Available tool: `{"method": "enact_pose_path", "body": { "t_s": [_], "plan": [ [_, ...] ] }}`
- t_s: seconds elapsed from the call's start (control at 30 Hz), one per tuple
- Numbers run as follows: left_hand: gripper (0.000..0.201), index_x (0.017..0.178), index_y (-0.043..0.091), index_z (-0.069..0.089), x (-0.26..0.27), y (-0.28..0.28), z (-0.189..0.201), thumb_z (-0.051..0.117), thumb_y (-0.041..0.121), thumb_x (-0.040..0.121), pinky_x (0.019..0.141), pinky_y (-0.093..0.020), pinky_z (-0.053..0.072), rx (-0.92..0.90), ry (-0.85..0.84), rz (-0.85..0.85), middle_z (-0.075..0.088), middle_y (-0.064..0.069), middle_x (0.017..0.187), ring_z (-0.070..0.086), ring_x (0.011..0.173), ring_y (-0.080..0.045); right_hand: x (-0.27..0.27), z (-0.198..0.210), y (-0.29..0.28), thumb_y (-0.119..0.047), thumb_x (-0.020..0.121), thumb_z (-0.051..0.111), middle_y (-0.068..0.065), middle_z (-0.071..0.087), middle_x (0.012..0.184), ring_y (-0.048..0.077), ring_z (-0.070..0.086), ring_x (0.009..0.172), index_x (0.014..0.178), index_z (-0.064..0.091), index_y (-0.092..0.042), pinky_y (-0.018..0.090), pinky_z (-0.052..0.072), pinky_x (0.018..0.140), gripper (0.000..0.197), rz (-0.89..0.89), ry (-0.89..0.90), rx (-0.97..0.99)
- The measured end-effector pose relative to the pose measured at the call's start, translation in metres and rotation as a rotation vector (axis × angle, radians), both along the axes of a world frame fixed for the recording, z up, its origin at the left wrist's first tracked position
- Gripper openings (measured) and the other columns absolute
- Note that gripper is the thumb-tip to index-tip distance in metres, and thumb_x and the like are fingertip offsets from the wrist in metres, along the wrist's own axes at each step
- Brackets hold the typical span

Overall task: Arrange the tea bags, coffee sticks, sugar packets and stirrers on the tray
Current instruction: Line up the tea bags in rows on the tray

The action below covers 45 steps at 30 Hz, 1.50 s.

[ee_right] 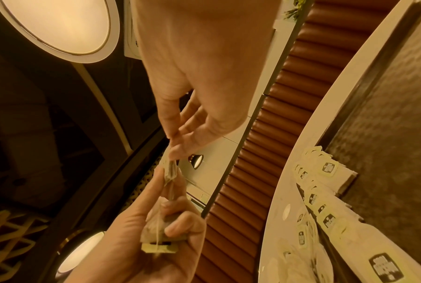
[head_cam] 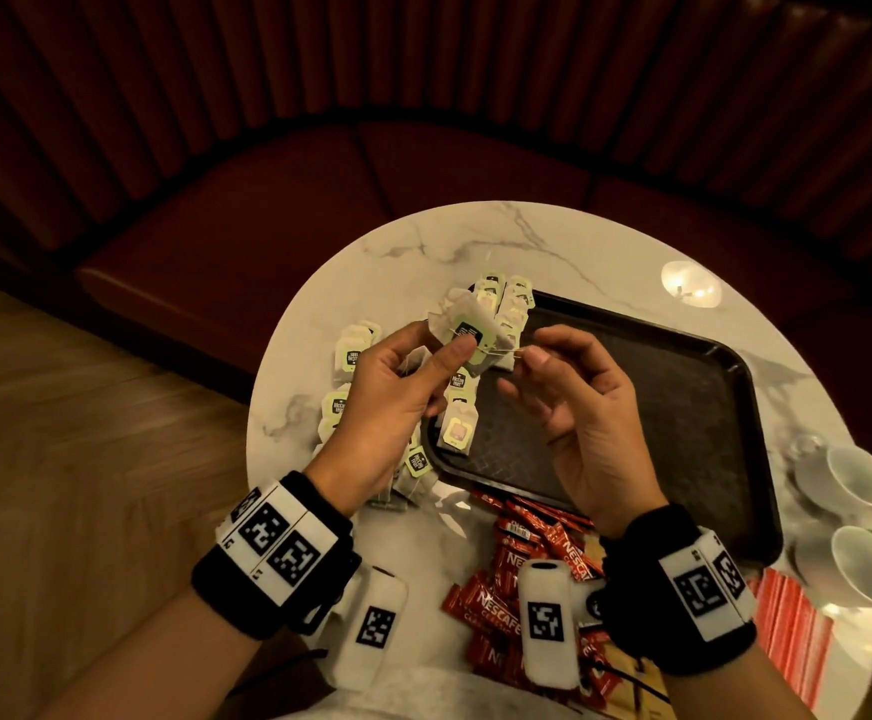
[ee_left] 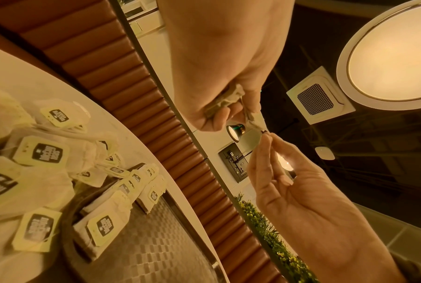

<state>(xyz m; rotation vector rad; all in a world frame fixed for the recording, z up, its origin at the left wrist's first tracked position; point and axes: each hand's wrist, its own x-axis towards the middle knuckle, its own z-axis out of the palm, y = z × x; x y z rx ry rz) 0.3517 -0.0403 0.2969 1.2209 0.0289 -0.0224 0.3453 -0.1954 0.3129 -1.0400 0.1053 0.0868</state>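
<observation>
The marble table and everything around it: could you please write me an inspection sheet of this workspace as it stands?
Surface: round white marble table, holding a black tray with a mostly bare floor.
Job's things: tea bags lined along the tray's left rim; loose tea bags on the marble left of it; red Nescafe coffee sticks piled near the front edge; red-striped packets at front right, kind unclear.
Clutter: two white cups at the right edge.
Grippers: left hand holds one tea bag above the tray; right hand pinches its string.
Cables: nothing seen.
Surroundings: curved brown padded bench, wooden floor.
</observation>
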Motion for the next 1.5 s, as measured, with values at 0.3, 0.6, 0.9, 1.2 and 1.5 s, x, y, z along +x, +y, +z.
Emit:
{"method": "enact_pose_path", "body": {
  "t_s": [0.3,0.6,0.9,1.2,1.5],
  "plan": [
    [0.025,0.099,0.025,0.075,-0.003,-0.004,0.001,0.073,0.028,0.074,0.049,-0.032,0.021,-0.026,-0.006,-0.006,0.057,-0.017,0.083,0.028,0.064,-0.026,-0.002,0.008,0.003,-0.012,0.083,0.059,0.002,0.059,0.089,0.009,0.06,0.07,0.097,0.067,-0.021,0.025,0.056,0.059,0.019,0.093,0.001,0.071],
    [0.02,0.094,0.017,0.071,-0.002,-0.003,0.0,0.07,0.019,0.075,0.049,-0.015,0.039,-0.034,-0.022,0.057,0.068,0.003,0.072,0.053,0.056,-0.002,-0.005,0.01,0.0,-0.011,0.082,0.059,0.0,0.06,0.084,0.006,0.058,0.063,0.098,0.058,-0.015,0.021,0.055,0.054,0.017,0.106,0.027,0.071],
    [0.015,0.1,0.002,0.065,-0.001,-0.005,0.008,0.062,-0.003,0.086,0.052,-0.008,0.042,-0.009,-0.112,0.108,0.069,0.009,0.066,0.057,0.053,0.003,-0.004,0.006,-0.007,-0.009,0.083,0.059,0.0,0.067,0.084,0.009,0.062,0.072,0.094,0.071,-0.011,0.021,0.056,0.061,0.016,0.146,-0.05,-0.088],
    [0.018,0.104,-0.005,0.065,-0.001,0.001,0.01,0.065,-0.001,0.086,0.053,-0.008,0.041,0.06,-0.104,0.119,0.067,0.012,0.064,0.056,0.053,0.004,-0.002,0.01,-0.018,-0.019,0.081,0.074,0.002,0.075,0.098,0.009,0.069,0.093,0.103,0.074,-0.024,0.016,0.053,0.081,0.023,0.149,-0.185,-0.721],
    [0.014,0.1,0.002,0.068,0.0,0.001,0.01,0.067,0.002,0.086,0.057,-0.009,0.044,0.085,-0.078,0.116,0.069,0.012,0.068,0.059,0.059,0.004,0.002,0.014,-0.017,-0.026,0.09,0.064,0.008,0.073,0.089,0.017,0.067,0.074,0.095,0.075,-0.008,0.026,0.057,0.07,0.022,0.087,-0.23,-0.703]
  ]
}}
